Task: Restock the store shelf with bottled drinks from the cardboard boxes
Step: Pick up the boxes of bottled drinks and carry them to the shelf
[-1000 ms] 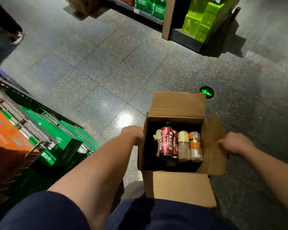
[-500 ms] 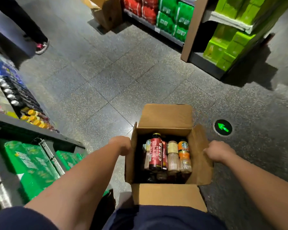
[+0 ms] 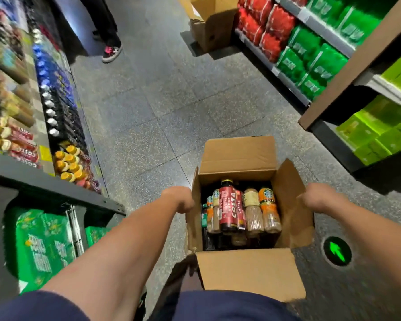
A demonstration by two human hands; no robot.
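I am in the carrying step: my left hand (image 3: 180, 199) and right hand (image 3: 320, 198) each grip a side wall of the open cardboard box (image 3: 250, 272), knuckles curled, with the bottled drinks (image 3: 232, 209) packed inside. The store shelf (image 3: 56, 184) runs near the box on its left. Next, I judge, the box needs setting on the floor beside that shelf before any bottle comes out. My fingertips are hidden behind the box's flaps, the shelf rows left of the box are blurred, and the bottles deeper in the box are lost in shadow.
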